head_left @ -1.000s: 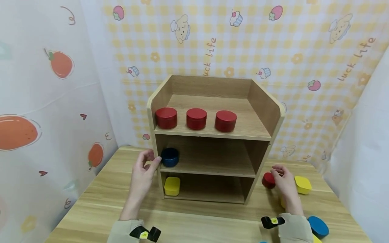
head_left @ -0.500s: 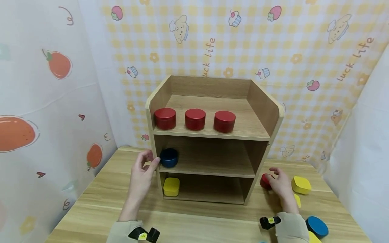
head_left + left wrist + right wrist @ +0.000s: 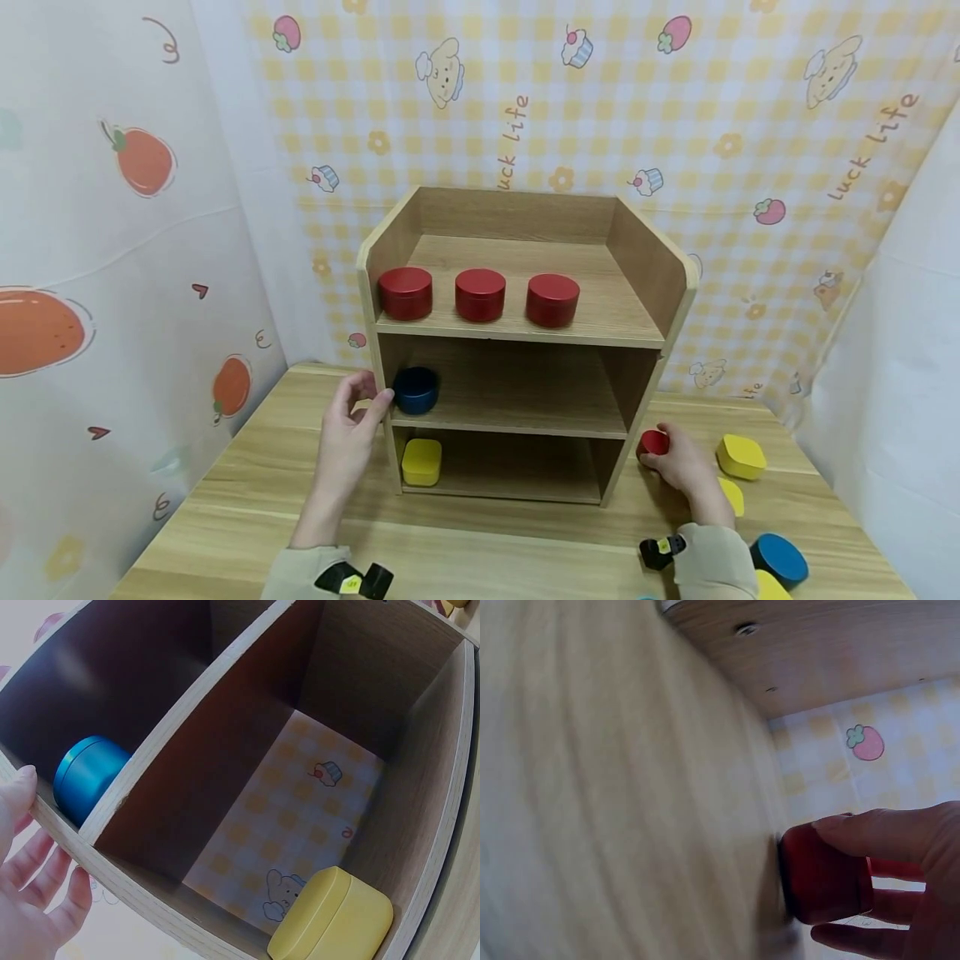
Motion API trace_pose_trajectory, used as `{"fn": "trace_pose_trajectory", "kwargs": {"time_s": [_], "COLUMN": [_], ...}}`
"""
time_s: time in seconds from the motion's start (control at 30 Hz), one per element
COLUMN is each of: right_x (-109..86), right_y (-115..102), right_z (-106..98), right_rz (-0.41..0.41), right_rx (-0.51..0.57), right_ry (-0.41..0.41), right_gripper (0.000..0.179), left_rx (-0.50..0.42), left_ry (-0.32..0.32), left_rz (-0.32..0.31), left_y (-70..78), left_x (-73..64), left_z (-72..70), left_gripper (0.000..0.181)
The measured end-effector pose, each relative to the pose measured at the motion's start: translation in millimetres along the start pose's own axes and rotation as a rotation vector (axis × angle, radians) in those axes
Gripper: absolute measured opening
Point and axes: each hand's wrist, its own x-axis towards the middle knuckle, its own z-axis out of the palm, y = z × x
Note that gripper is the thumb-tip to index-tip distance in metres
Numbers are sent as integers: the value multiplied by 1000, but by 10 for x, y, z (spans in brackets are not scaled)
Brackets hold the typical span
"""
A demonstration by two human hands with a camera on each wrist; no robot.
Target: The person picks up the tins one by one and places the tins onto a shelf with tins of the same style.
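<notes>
My right hand (image 3: 692, 468) pinches a small red round tin (image 3: 652, 443) on the table, right of the wooden shelf unit (image 3: 517, 335). In the right wrist view the thumb lies along one side of the tin (image 3: 821, 879), with the other fingers around its far side. My left hand (image 3: 351, 423) grips the unit's left side panel, its thumb at the front edge and its fingers along the outside. Close to that thumb, a blue round tin (image 3: 90, 776) stands on the middle shelf. A yellow square tin (image 3: 330, 919) sits on the bottom level.
Three red tins (image 3: 480, 296) line the front of the top shelf. On the table at right lie a yellow tin (image 3: 741, 457), another yellow one (image 3: 732, 495) partly behind my wrist, and a blue tin (image 3: 780, 560). A patterned cloth (image 3: 517, 100) hangs behind.
My right hand has moved slightly left and closed its fingers round the red tin, which has shifted a little toward the shelf unit. My left hand stays at the side panel.
</notes>
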Motion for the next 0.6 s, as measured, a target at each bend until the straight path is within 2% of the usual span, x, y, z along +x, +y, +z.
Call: {"fn": "trace_pose_trajectory", "kwargs": {"time_s": [0.3, 0.6], "right_x": [-10, -131], "right_y": [-4, -141], "right_z": [-11, -189], "right_rz": [2, -36], "right_rx": [-6, 135], "right_ry": [0, 75], "right_gripper": [67, 66], "left_rx": [-5, -6], "left_ry": [-4, -6], "left_rz": [9, 3], "left_y": [1, 1], "left_x": [1, 2], "left_z": [6, 0], "left_gripper": [26, 26]}}
